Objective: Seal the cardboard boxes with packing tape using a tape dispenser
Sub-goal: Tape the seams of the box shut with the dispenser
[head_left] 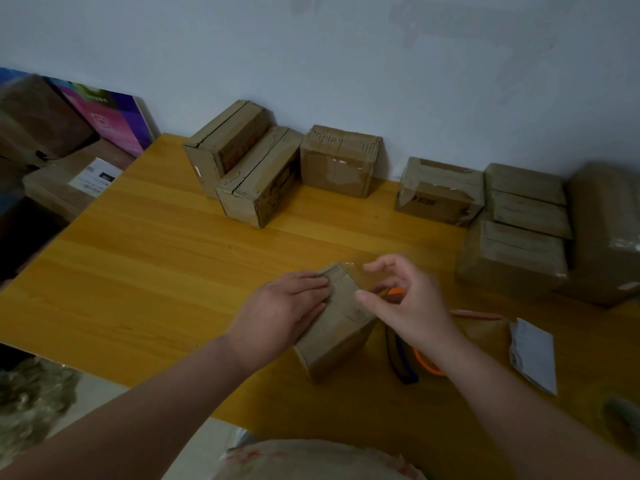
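Flat and straight-fingered, the left hand (280, 308) presses down on the top of the small box (341, 327), which stands on the yellow table (156, 254) near its front edge. Just right of it the right hand (407, 303) hovers with fingers loosely curled, thumb and forefinger apart, and nothing plainly held between them. A glint of clear tape (349, 266) shows at the box's far corner, though whether a fingertip touches it cannot be told. The tape dispenser (403, 362) lies on the table beneath that wrist, touching or almost touching the box's right side and gripped by neither hand. The likeliest trouble is a loose tape end folding back and sticking to itself or to the fingers before it is smoothed down. If the left hand eases off, the light box could also skid or turn under a sideways rub, wrinkling the strip. Counted across the table, there is one box under the hand, then along the wall a leaning pair (242, 168), a single box (341, 164) and another single (438, 192). Further right come a stack of three (526, 220) and one large carton (606, 233), making nine boxes in all. There is one dispenser, one orange stick (478, 315) and one paper slip (533, 355).
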Available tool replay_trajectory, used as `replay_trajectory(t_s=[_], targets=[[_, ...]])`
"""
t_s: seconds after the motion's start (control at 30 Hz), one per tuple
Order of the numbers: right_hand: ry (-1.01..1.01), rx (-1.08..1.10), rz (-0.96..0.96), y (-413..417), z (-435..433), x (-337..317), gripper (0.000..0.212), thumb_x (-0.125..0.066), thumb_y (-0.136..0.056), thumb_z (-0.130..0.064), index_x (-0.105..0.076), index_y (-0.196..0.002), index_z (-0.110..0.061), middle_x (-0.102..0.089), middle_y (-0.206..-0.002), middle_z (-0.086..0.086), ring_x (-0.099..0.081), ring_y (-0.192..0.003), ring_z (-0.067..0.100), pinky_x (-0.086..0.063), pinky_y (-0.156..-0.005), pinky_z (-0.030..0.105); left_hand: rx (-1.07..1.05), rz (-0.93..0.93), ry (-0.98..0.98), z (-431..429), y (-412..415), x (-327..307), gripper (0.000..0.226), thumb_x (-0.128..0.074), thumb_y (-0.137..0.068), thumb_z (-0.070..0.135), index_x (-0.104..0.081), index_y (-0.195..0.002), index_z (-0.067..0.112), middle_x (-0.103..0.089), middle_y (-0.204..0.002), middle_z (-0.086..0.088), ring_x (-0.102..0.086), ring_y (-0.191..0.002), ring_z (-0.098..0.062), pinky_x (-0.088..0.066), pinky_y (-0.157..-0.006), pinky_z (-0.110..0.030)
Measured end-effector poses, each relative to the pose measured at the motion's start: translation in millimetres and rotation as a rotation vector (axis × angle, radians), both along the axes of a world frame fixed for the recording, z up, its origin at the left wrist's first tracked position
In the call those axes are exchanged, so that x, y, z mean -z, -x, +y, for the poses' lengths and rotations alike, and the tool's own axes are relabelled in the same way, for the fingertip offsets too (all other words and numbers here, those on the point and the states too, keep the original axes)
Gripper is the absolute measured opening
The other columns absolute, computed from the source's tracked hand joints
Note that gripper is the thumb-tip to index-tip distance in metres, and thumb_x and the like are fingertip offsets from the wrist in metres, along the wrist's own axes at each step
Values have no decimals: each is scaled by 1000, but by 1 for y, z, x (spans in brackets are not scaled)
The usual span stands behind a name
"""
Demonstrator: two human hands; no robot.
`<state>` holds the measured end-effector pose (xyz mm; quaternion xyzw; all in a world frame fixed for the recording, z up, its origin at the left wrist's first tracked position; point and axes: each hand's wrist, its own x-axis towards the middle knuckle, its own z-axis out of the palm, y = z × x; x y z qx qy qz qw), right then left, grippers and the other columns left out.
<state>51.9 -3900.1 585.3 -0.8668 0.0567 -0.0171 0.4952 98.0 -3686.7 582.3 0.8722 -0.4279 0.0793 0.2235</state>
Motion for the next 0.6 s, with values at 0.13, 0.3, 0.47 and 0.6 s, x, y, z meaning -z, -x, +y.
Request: replay_trajectory(t_s=[0.13, 0.3, 0.47, 0.6], targets=[[115, -188, 243, -1, -15, -1, 97, -68, -49, -82, -28, -134, -56, -32, -147, -24, -39, -128, -1, -43, -95, 25, -18, 64, 48, 1, 1, 3, 27, -60, -90, 21, -72, -104, 2, -70, -110, -12, -64, -107, -28, -50, -94, -37], [415, -507, 440, -12, -18, 5, 139, -58, -36, -92, 23, -142, -53, 13, -156, -26, 3, -146, 8, -10, -116, 41, 5, 128, 11, 4, 4, 4, 42, -44, -95, 32, -66, -115, 2, -63, -121, -12, -56, -118, -26, -39, -102, -30], [579, -650, 340, -24, -10, 6, 135, -68, -51, -83, 43, -123, -56, 47, -127, -43, 18, -132, -6, -4, -115, 37, 18, 106, 18, 3, 3, 5, 39, -46, -95, 29, -67, -110, -1, -64, -113, -14, -58, -114, -28, -41, -101, -28], [785, -648, 198, -23, -4, 5, 139, -67, -57, -80, 40, -134, -38, 52, -136, -27, 16, -142, 5, -13, -115, 41, 27, 105, 24, 3, 2, 6, 38, -47, -95, 29, -68, -107, -1, -65, -108, -14, -58, -112, -28, -42, -99, -29]])
